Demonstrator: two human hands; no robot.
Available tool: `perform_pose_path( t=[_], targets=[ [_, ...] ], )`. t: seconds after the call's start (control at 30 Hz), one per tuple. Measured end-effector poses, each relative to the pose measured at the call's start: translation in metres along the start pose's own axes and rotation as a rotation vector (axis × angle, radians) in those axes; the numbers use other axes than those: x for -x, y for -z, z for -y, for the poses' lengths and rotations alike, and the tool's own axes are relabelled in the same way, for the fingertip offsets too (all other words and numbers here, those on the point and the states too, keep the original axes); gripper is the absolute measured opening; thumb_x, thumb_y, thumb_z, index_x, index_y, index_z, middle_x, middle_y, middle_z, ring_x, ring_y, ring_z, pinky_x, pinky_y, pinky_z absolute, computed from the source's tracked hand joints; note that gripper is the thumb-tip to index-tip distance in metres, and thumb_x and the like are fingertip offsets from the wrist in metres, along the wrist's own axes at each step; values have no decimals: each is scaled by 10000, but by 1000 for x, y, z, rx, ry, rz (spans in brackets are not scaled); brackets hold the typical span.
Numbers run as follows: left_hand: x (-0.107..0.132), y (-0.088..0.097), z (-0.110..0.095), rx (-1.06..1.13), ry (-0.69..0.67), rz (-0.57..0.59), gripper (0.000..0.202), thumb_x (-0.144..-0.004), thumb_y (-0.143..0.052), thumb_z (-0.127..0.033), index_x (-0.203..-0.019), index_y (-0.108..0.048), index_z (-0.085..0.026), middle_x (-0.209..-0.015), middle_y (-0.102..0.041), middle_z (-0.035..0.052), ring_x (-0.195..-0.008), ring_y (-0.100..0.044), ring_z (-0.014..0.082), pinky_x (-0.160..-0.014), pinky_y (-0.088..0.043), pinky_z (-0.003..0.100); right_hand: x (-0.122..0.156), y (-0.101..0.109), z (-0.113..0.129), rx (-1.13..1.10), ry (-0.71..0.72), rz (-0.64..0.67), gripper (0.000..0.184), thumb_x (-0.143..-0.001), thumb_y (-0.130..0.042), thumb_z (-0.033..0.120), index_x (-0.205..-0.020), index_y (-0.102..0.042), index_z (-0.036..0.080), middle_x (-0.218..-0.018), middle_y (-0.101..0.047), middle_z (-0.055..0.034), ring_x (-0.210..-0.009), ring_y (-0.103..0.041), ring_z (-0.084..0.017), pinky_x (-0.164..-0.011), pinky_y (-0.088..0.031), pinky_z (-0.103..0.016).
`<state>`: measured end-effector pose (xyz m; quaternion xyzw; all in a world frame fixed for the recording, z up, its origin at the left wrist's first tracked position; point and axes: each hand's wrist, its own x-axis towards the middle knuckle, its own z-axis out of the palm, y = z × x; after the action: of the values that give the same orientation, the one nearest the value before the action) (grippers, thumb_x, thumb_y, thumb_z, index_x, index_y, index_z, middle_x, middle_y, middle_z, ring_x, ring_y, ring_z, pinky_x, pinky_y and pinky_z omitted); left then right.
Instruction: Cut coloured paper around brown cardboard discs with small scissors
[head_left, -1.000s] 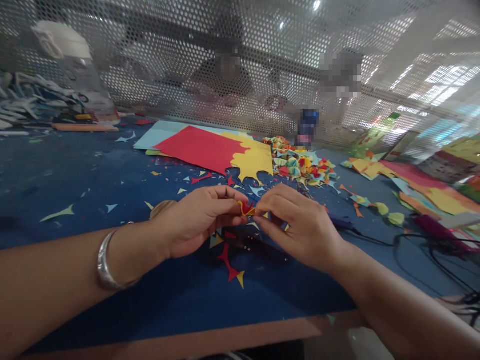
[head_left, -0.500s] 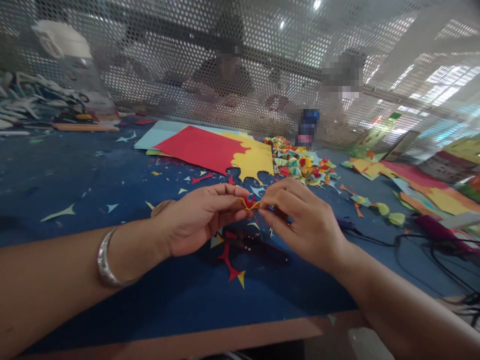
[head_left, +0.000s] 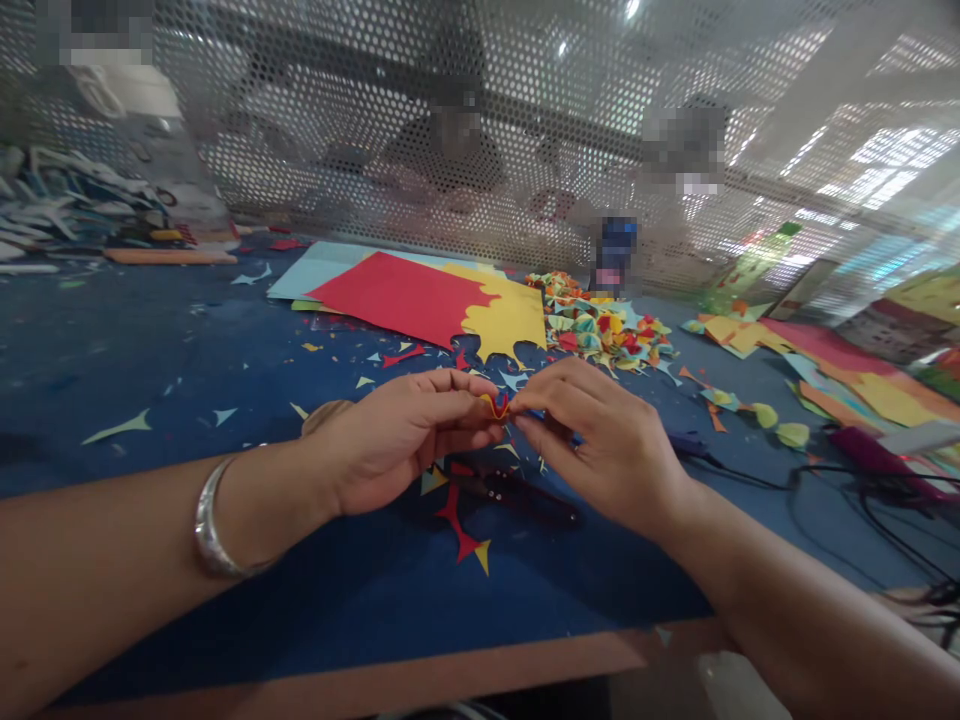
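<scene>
A small folded piece of red and yellow paper [head_left: 497,407] is pinched between my two hands above the table. My left hand [head_left: 409,430], with a silver bangle at the wrist, grips its left side between thumb and fingers. On the other side, the fingertips of my right hand [head_left: 600,430] close on its right edge. Below the hands lies a dark tool with a long handle [head_left: 529,495], partly in shadow, beside red paper scraps [head_left: 457,525] and a yellow scrap [head_left: 484,557]. The fingers cover most of the paper piece.
Behind the hands lie a red sheet [head_left: 405,300] and a yellow sheet [head_left: 517,315] with scalloped cuts. A heap of small folded papers [head_left: 600,330] is right of them. Cables [head_left: 825,475] and a purple object [head_left: 885,465] lie at right. A perforated metal screen [head_left: 330,120] rises behind.
The paper piece is bent more tightly into a narrow curve, and my right fingertips have shifted slightly left toward my left hand. The things on the table stay where they were.
</scene>
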<state>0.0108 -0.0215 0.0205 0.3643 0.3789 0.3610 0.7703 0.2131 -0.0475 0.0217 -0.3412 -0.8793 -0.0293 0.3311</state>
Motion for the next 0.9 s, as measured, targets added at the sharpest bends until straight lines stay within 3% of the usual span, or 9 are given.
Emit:
perform_pose_path(
  t=[0.2, 0.37, 0.6, 0.77, 0.9],
  targets=[
    [3, -2, 3, -104, -123, -19, 208, -872, -666, -91, -1020, -548, -175, -759, -728, 23, -623, -706, 117, -632, -586, 197, -1, 2, 2, 11, -12, -16, 115, -921, -607, 100, -976, -688, 160, -959, -648, -68, -867, -630, -156, -751, -528, -275],
    [3, -1, 7, -109, -272, 4, 350, -715, -806, -97, -862, -503, -194, -802, -708, -22, -734, -712, 133, -770, -595, 284, -1, 2, 2, -24, -41, -16, 118, -920, -605, 113, -977, -674, 190, -981, -639, -63, -830, -629, -151, -693, -530, -274],
    [6, -1, 10, -225, -352, -5, 81, -761, -730, -127, -787, -655, -142, -783, -692, 0, -776, -686, 122, -810, -542, 249, 0, 3, 3, -59, -57, -47, 155, -914, -593, 86, -983, -674, 199, -984, -663, -61, -874, -630, -158, -667, -528, -260],
    [5, -2, 9, -161, -418, -32, 238, -710, -795, -132, -876, -629, -164, -825, -690, -17, -783, -669, 121, -780, -533, 256, 0, 2, 3, -27, -69, -94, 128, -908, -614, 98, -966, -686, 186, -977, -659, -62, -800, -623, -136, -615, -517, -239],
    [6, -3, 6, -75, -368, -21, 322, -683, -806, -91, -837, -537, -179, -792, -689, -26, -789, -676, 130, -817, -540, 282, -1, 2, 5, 13, -67, -114, 139, -906, -614, 105, -965, -689, 206, -983, -660, -67, -830, -631, -160, -653, -533, -278]
  ],
)
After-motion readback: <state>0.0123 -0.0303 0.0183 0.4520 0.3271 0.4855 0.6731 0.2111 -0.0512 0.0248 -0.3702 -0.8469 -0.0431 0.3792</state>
